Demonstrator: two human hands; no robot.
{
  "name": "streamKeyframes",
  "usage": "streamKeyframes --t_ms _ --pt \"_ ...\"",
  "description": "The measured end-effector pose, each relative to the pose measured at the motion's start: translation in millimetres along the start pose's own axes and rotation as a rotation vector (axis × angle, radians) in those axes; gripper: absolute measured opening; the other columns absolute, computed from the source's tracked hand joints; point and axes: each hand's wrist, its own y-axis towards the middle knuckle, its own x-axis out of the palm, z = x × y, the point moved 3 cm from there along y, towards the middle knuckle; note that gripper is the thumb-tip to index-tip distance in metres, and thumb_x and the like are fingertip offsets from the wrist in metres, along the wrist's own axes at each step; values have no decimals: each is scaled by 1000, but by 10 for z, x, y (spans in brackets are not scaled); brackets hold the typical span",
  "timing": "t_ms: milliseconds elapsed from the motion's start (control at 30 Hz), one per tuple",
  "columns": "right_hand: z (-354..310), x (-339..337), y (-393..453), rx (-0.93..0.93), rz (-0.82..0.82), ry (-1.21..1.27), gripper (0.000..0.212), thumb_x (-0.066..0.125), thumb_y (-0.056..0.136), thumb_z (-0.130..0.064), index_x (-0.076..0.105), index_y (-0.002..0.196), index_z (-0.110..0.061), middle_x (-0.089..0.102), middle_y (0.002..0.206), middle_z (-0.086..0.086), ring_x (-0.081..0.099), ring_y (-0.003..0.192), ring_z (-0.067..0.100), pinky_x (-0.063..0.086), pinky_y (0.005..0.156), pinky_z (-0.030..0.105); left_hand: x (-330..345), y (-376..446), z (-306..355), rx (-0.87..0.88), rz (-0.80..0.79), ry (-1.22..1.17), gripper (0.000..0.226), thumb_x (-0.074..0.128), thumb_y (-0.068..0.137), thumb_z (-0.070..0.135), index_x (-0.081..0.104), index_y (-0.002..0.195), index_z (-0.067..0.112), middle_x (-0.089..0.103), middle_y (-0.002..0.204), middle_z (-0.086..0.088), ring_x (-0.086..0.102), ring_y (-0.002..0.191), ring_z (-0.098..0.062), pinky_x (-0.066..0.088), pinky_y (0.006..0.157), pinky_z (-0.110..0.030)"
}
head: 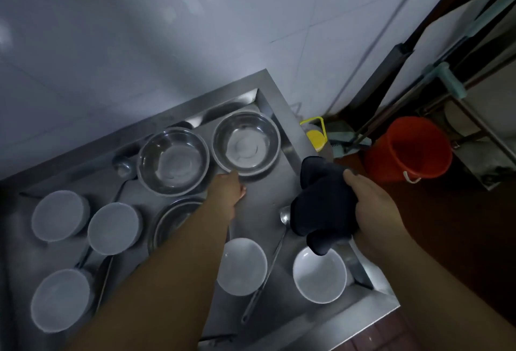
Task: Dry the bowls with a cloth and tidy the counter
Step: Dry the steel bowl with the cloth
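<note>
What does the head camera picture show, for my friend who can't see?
A person's right hand holds a dark cloth while the left hand reaches toward a steel bowl on a metal counter crowded with bowls.

White tiled wall [167, 29] behind, dim light w/ soft glare. Dark reddish floor [460, 239] at right. Orange bucket [407, 149] nr mop handles [418, 51]; yellow bottle [317, 135] beside steel edge.
</note>
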Motion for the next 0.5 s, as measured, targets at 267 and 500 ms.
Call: streamKeyframes --t_ms 267,500 --pt "-85 -85 -102 -86 123 9 31 48 99 -26 55 111 1 40 81 4 41 70 16 26 64 24 73 -97 118 -73 -16 -268 15 63 103 19 67 111 7 71 96 -4 69 82 -10 61 93 -26" --pt "-199 86 -370 -48 -137 144 38 43 102 -29 48 117 6 29 83 12 37 63 21 27 58 32 -40 -553 157 38 13 -356 12 61 102 13 67 111 7 72 104 -9 70 91 -17 62 69 -22"
